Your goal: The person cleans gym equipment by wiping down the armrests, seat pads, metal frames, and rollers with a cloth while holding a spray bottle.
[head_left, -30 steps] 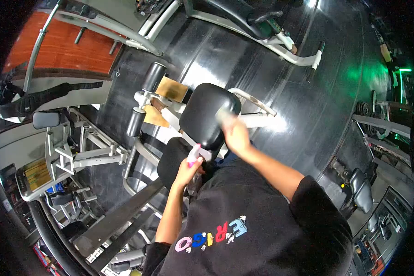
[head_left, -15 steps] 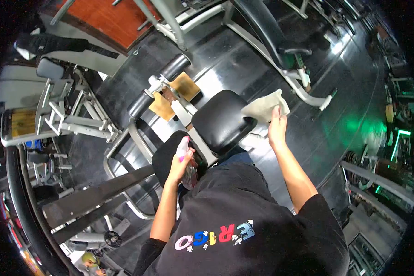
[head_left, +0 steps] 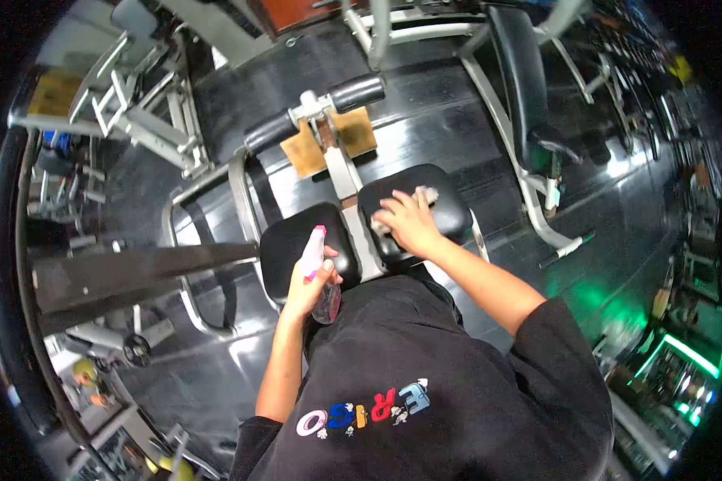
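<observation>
My left hand [head_left: 303,287] is wrapped round a clear spray bottle [head_left: 327,305] with a white and pink spray head, held upright above the left black pad [head_left: 285,247]. Under my right hand [head_left: 415,228] a crumpled pale cloth [head_left: 427,195] is pressed onto the right black pad [head_left: 455,212]. Bits of the cloth stick out past the fingertips and beside the thumb; the rest is hidden beneath the palm. Both pads belong to one exercise machine, on either side of a light metal bar [head_left: 347,178].
Beyond the pads are black foam rollers [head_left: 270,135] and a yellowish footplate [head_left: 303,155]. A long dark beam [head_left: 144,276] reaches in from the left. A padded bench [head_left: 520,80] stands at the upper right, another machine [head_left: 148,120] at the upper left. The floor [head_left: 425,120] is black and shiny.
My right hand has brought the cloth from the air at the right down and left onto the right pad. The left hand still holds the spray bottle. The view has shifted.
</observation>
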`<state>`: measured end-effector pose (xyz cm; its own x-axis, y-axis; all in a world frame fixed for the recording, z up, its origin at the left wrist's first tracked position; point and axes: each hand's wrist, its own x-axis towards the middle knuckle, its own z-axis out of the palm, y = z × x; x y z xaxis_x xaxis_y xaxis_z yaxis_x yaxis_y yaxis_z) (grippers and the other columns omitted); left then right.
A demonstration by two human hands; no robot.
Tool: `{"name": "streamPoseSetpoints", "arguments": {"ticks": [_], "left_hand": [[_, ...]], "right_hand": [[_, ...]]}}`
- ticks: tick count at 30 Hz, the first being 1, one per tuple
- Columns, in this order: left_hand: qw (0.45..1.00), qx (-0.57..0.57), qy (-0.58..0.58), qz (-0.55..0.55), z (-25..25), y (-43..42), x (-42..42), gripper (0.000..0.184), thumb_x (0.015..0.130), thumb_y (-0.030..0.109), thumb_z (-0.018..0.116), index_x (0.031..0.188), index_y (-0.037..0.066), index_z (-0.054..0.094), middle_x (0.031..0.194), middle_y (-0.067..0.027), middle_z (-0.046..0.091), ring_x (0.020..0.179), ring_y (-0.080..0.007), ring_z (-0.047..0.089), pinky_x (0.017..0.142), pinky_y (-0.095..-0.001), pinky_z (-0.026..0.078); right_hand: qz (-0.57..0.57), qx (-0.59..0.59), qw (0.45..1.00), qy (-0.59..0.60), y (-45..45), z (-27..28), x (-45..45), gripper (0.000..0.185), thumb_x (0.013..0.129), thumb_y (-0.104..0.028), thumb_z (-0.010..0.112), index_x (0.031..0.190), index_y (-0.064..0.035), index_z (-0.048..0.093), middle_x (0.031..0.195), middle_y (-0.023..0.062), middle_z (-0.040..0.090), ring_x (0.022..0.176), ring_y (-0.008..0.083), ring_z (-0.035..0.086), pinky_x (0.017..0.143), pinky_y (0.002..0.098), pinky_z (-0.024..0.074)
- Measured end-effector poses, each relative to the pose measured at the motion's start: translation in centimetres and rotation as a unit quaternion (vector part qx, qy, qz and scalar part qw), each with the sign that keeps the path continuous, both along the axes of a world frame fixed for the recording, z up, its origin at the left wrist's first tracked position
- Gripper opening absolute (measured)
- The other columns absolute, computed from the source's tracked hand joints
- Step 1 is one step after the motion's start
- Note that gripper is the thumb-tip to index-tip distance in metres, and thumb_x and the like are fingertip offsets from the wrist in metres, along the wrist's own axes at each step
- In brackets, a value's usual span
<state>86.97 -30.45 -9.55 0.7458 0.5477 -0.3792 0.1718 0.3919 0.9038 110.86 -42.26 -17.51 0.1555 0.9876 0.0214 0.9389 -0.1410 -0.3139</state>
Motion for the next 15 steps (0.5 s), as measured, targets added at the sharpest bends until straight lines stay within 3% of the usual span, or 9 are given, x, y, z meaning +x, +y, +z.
{"name": "streamPoseSetpoints", "arguments": {"ticks": [1, 2, 3, 7, 9, 11, 13, 15], "left_hand": [[1.000, 0.004, 0.003, 0.028, 0.6, -0.6, -0.3, 0.034, 0.092, 0.031, 0.063, 0.111, 0.003, 0.054, 0.072, -0.0007, 0.056, 0.066, -0.0115, 0.059, 0.067, -0.0279, 0.049], [0.999, -0.010, 0.003, 0.051, 0.6, -1.2, -0.8, 0.034, 0.092, 0.030, 0.064, 0.110, 0.003, 0.054, 0.073, -0.0005, 0.056, 0.066, -0.0106, 0.059, 0.067, -0.0278, 0.049], [0.997, -0.016, 0.006, 0.070, 0.4, -1.5, -1.3, 0.034, 0.092, 0.030, 0.064, 0.110, 0.003, 0.054, 0.073, -0.0005, 0.056, 0.066, -0.0106, 0.059, 0.067, -0.0278, 0.049], [0.995, 0.002, 0.085, 0.055, -0.1, -2.8, -2.8, 0.030, 0.090, 0.027, 0.067, 0.104, 0.003, 0.057, 0.073, -0.0006, 0.057, 0.068, -0.0085, 0.058, 0.065, -0.0268, 0.048], [0.992, 0.048, 0.110, 0.046, -0.2, -3.4, -3.4, 0.029, 0.088, 0.027, 0.068, 0.103, 0.004, 0.058, 0.070, 0.0004, 0.057, 0.068, -0.0083, 0.058, 0.064, -0.0263, 0.047], [0.990, 0.026, 0.107, 0.082, -0.2, -4.1, -3.8, 0.030, 0.086, 0.029, 0.069, 0.102, 0.006, 0.059, 0.067, 0.0011, 0.056, 0.066, -0.0079, 0.056, 0.063, -0.0257, 0.045], [0.985, 0.051, 0.151, 0.069, -0.4, -4.7, -4.5, 0.034, 0.085, 0.035, 0.070, 0.101, 0.006, 0.060, 0.067, 0.0001, 0.056, 0.065, -0.0083, 0.053, 0.061, -0.0261, 0.043], [0.982, 0.063, 0.159, 0.082, -0.4, -5.2, -4.8, 0.039, 0.083, 0.040, 0.070, 0.101, 0.006, 0.061, 0.067, -0.0006, 0.055, 0.063, -0.0088, 0.051, 0.060, -0.0264, 0.041]], "right_hand": [[-0.021, 0.007, 1.000, 0.003, 2.1, -1.4, 0.3, 0.030, 0.081, -0.011, 0.058, 0.109, -0.0215, 0.066, 0.124, 0.0034, 0.059, 0.122, 0.0272, 0.049, 0.101, 0.0587, 0.0326], [-0.030, -0.076, 0.996, 0.030, 4.7, -2.1, 0.8, 0.029, 0.083, -0.012, 0.056, 0.108, -0.0222, 0.066, 0.115, 0.0033, 0.060, 0.113, 0.0262, 0.053, 0.091, 0.0536, 0.0383], [-0.038, -0.075, 0.996, -0.016, 6.7, -4.1, 1.2, 0.026, 0.086, -0.015, 0.053, 0.107, -0.0226, 0.066, 0.109, 0.0037, 0.060, 0.105, 0.0258, 0.056, 0.082, 0.0498, 0.0398], [-0.012, -0.186, 0.982, -0.013, 13.3, -7.3, 1.7, 0.023, 0.086, -0.017, 0.054, 0.104, -0.0162, 0.068, 0.112, 0.0080, 0.063, 0.112, 0.0290, 0.056, 0.093, 0.0571, 0.0419], [0.100, -0.238, 0.964, -0.070, 14.0, -7.5, 0.3, 0.021, 0.084, -0.018, 0.056, 0.099, -0.0158, 0.071, 0.106, 0.0059, 0.067, 0.111, 0.0276, 0.058, 0.097, 0.0571, 0.0389], [0.283, -0.243, 0.908, -0.190, 12.2, -6.4, -1.7, 0.021, 0.082, -0.018, 0.057, 0.097, -0.0177, 0.072, 0.098, 0.0035, 0.069, 0.109, 0.0257, 0.059, 0.105, 0.0570, 0.0316], [0.416, -0.290, 0.847, -0.163, 8.8, -2.0, -3.4, 0.023, 0.080, -0.019, 0.057, 0.098, -0.0212, 0.072, 0.099, 0.0021, 0.069, 0.110, 0.0229, 0.058, 0.112, 0.0561, 0.0233], [0.408, -0.301, 0.861, -0.038, 6.6, -0.4, -2.9, 0.023, 0.079, -0.019, 0.058, 0.097, -0.0196, 0.072, 0.099, 0.0026, 0.069, 0.112, 0.0222, 0.057, 0.114, 0.0576, 0.0184]]}}
